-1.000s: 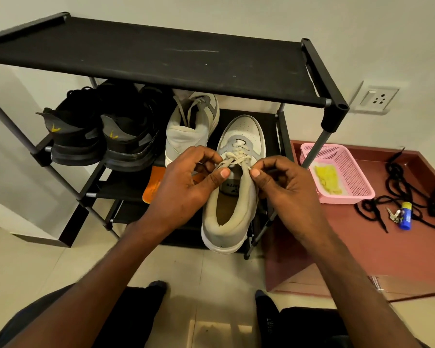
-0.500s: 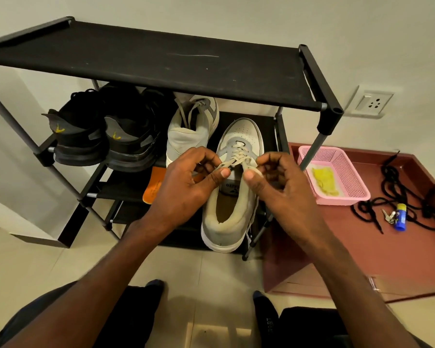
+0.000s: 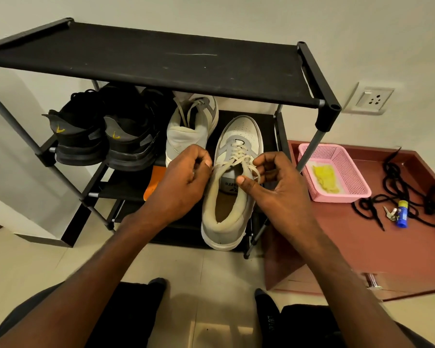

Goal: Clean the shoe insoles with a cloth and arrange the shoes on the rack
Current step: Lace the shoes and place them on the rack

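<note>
A white and grey sneaker (image 3: 230, 214) lies on the second shelf of the black shoe rack (image 3: 161, 61), its heel jutting over the front edge. My left hand (image 3: 183, 179) pinches the left end of its cream lace (image 3: 232, 163). My right hand (image 3: 274, 182) pinches the right end beside the tongue. Its mate, a second white sneaker (image 3: 189, 129), stands further in to the left. Two black shoes (image 3: 103, 136) sit at the shelf's left. A yellow cloth (image 3: 324, 178) lies in a pink basket (image 3: 347, 167).
An orange insole (image 3: 152, 183) pokes out below the second shelf. On the low red-brown cabinet (image 3: 362, 247) at right lie black laces (image 3: 407, 197), keys and a small blue bottle (image 3: 402, 213). A wall socket (image 3: 373, 100) sits above. My knees are at the bottom.
My two hands have drawn apart, pulling the lace ends sideways. My right thumb has moved down over the shoe's collar.
</note>
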